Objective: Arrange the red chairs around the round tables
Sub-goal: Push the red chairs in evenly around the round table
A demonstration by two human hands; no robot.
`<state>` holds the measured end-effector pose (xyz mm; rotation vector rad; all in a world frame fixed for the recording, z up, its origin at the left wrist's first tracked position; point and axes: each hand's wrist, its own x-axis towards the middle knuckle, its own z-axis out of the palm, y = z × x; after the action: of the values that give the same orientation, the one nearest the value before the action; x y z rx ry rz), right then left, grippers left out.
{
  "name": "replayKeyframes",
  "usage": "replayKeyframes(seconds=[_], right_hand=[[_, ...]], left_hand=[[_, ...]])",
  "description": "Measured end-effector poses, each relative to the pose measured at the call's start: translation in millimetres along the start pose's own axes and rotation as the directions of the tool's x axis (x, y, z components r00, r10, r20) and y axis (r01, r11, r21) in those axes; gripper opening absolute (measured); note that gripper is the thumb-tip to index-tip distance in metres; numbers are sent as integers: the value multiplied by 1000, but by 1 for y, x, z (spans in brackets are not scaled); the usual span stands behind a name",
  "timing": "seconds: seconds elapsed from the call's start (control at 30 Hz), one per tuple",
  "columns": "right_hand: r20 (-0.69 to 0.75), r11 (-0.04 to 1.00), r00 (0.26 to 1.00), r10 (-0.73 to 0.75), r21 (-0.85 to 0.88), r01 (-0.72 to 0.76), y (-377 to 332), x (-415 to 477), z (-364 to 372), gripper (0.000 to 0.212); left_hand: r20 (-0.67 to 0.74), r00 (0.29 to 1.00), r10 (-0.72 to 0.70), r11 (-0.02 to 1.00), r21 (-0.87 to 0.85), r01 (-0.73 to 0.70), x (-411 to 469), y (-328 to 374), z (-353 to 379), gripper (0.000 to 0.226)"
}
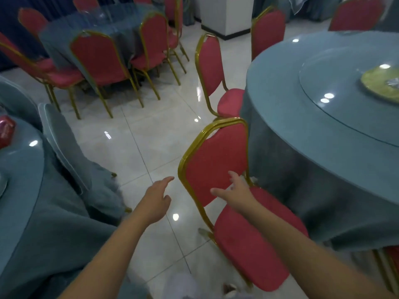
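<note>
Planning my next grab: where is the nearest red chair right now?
Head view, lower centre: the chair stands beside the right table, right hand over its backrest, left hand just left of it.

Even, rather dim indoor light in the hall: overhead lamps show as small white glare spots on the glossy floor tiles (151, 147) and on the glass top (328, 117) of the round table (302, 169) at my right. Shadows under the red chairs (97, 59) are faint. My left hand (156, 200) and right hand (235, 190) look slightly smeared, the whole frame soft. The wide lens bows everything near the edges; the top left corner falls dark.
</note>
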<state>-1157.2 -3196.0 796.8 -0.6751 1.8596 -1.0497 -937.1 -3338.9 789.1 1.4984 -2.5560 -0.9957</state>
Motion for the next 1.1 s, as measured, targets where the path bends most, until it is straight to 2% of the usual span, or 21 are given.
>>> replayKeyframes(seconds=[0.07,0.17,0.27,0.33,0.4,0.47,0.53,0.7,0.8,0.97,1.03,1.1], right_hand=[[-59,999,998,34,15,-33,-23,36,23,112],[-193,984,971,143,133,-119,-51,87,59,130],[-339,914,874,349,328,-238,-79,134,96,134],[-391,872,805,447,392,-294,-92,163,120,129],[-443,853,735,513,361,-378,-98,184,138,117],[-541,845,652,531,286,-452,-97,195,148,98],[-598,839,602,528,262,-476,-96,196,150,86],[-577,848,646,500,175,-500,-91,176,149,84],[-545,854,685,484,124,-505,-77,140,156,81],[-391,862,790,471,17,-506,-37,39,154,91],[-347,837,795,498,-47,-545,-17,-9,147,85],[-322,810,782,534,-68,-582,2,-56,139,73]], left_hand=[[92,995,25,997,64,-31,41,-16,-9,62],[198,976,87,992,75,-103,103,-30,-26,65],[274,948,164,983,41,-181,155,-37,-49,65],[328,919,217,971,24,-238,180,-42,-65,65],[374,886,274,956,-5,-294,202,-48,-80,64],[408,850,334,937,-43,-348,221,-53,-90,63],[431,823,371,924,-80,-375,237,-54,-98,62],[445,781,437,896,-141,-421,255,-25,-99,67],[439,730,524,841,-135,-523,257,14,-90,77],[581,512,633,667,-73,-742,239,70,-61,103],[657,439,613,565,23,-824,228,88,-41,107],[738,376,561,439,120,-890,213,101,-14,102]])
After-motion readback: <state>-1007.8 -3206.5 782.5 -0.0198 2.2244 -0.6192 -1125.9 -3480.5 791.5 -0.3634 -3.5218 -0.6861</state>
